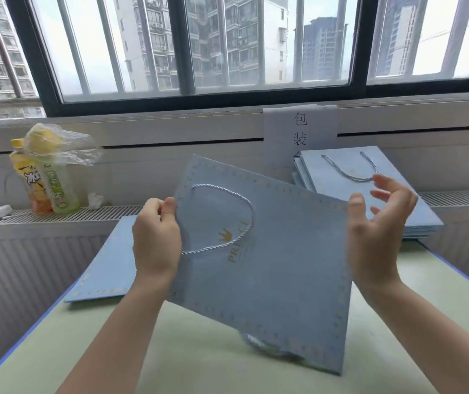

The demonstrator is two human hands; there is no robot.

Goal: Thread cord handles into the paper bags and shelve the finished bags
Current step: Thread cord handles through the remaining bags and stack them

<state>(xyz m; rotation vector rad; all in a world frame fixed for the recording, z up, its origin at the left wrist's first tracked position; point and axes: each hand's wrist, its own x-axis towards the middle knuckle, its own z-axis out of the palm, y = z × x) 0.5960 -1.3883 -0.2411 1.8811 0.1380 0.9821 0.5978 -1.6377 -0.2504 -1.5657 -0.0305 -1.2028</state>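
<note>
Two hands — left hand (pixel 156 240), right hand (pixel 378 231), one bag (pixel 270 265)

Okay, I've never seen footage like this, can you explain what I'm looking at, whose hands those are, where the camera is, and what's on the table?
There is one picture, taken by a camera worn on a person's head, looking down at their own bare hands. The left hand pinches the edge of a flat blue paper bag with a white cord handle. The right hand is open beside the bag's far edge, fingers loosely spread. On the green table lies another blue bag; a stack of bags with handles sits by the window. Drink bottles stand on the left ledge.
</note>
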